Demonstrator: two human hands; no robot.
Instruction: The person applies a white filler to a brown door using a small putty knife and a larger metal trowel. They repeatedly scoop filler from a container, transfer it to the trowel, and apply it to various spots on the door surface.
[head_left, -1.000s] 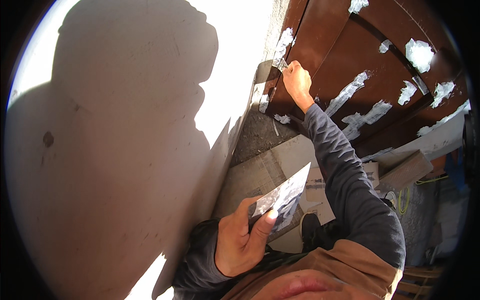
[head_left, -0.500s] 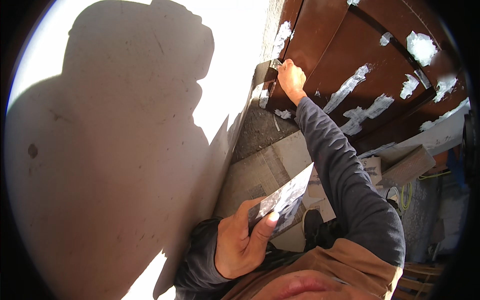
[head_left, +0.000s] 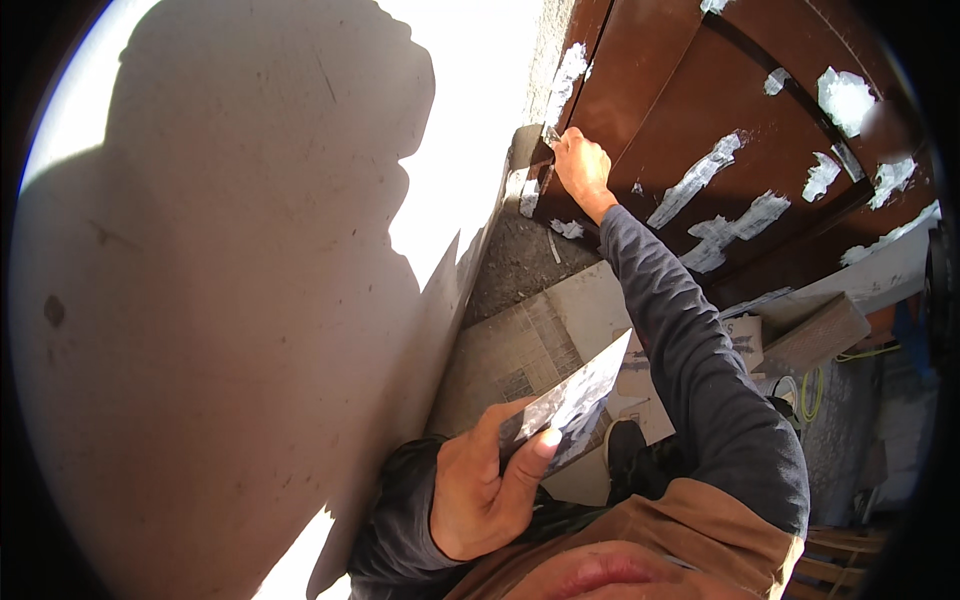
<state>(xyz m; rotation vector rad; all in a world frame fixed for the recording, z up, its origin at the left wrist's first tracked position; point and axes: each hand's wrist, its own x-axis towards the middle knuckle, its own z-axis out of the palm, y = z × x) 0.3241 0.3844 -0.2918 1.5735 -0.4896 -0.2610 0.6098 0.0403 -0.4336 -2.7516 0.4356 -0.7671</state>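
Note:
My left hand (head_left: 485, 488) is closed on a thin flat metal plate (head_left: 577, 393), its thumb pressed on the near face. White and grey putty smears cover that plate, which is tilted upward. Stretched far forward, my right hand (head_left: 583, 172) makes a fist at the left edge of a brown door panel (head_left: 660, 130). From its fingers a small scraper blade (head_left: 551, 136) pokes out against the edge; its handle is hidden in the fist. White putty patches (head_left: 697, 180) are spread over the panel, and one long patch (head_left: 567, 80) lies just above my right hand.
A pale wall (head_left: 230, 330) with my shadow on it rises along the left. Flattened cardboard (head_left: 520, 350) covers the floor below me. To the right are a wooden block (head_left: 818, 338), a yellow-green cord (head_left: 812, 395) and my shoe (head_left: 626, 445).
My right hand has slid slightly down along the door's edge with the scraper. The left hand and its plate have barely moved. My shadow has shifted a little on the wall.

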